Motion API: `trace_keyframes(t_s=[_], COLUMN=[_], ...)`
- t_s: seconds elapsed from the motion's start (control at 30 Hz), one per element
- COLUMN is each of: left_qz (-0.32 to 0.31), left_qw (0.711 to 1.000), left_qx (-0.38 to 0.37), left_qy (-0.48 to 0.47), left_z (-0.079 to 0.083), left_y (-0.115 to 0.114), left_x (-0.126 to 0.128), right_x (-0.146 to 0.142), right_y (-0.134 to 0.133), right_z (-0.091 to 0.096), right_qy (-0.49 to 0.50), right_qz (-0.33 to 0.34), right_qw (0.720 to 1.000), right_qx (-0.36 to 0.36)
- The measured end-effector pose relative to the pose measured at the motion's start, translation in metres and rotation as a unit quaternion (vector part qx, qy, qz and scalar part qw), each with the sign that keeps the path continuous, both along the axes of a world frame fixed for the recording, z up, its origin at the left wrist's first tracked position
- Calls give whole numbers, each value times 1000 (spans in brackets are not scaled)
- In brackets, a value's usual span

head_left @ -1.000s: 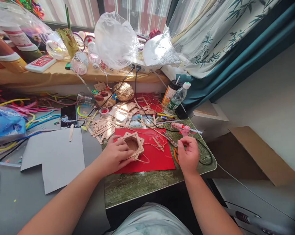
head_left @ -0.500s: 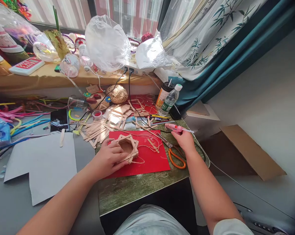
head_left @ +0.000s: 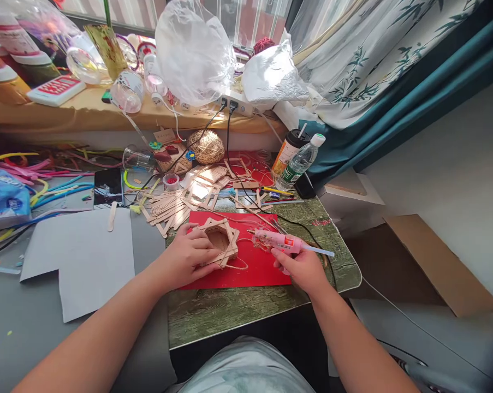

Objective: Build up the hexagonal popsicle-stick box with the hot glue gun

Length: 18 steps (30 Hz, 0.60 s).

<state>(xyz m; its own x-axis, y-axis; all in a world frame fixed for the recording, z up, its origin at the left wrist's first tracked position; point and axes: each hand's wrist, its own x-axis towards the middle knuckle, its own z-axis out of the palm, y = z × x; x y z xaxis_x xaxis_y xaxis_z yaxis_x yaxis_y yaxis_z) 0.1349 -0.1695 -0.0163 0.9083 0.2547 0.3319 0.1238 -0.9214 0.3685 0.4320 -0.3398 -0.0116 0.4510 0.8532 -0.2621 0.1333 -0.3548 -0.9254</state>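
Note:
My left hand (head_left: 189,255) is wrapped round the left side of a small star-shaped box of craft sticks (head_left: 230,238), its opening tilted toward me. The box rests on a sheet of red paper (head_left: 246,275), and a loop of twine hangs from its right edge. In my right hand (head_left: 303,268) is a pink hot glue gun (head_left: 277,239). Its nozzle points left at the box, a short gap away, and a clear glue stick (head_left: 320,251) pokes out at its back. The scissors are mostly hidden behind the gun and hand.
Loose craft sticks (head_left: 170,210) lie behind the paper. A water bottle (head_left: 297,164) and a drink cup (head_left: 289,150) stand at the back right. White paper (head_left: 94,262) and a phone (head_left: 108,186) lie to the left. A black cord (head_left: 307,226) runs across the table.
My right hand has brought the glue gun left and toward me, over the red paper, covering the scissors. My left hand stays on the box. The whole view has shifted slightly.

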Motion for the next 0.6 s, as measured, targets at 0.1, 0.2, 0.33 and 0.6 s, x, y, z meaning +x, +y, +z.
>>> trace_keyframes(t_s=[0.1,0.2,0.33,0.6], left_qz=[1,4,8,13], left_qw=[1000,1000,1000,1000], left_qx=[3,8,13,-7], left_qy=[-3,-2,7,0], left_z=[0,-1,-2,3], left_y=[-1,-3,-4,-5], left_x=[0,0,0,-3], right_x=[-15,-17,-20,-34], right_y=[4,8,8,10], right_z=[2,3,0,-12], right_qy=[-5,-43,-70,24], right_qz=[22,53,70,-4], right_qw=[999,997,994,999], right_qx=[31,46,48,26])
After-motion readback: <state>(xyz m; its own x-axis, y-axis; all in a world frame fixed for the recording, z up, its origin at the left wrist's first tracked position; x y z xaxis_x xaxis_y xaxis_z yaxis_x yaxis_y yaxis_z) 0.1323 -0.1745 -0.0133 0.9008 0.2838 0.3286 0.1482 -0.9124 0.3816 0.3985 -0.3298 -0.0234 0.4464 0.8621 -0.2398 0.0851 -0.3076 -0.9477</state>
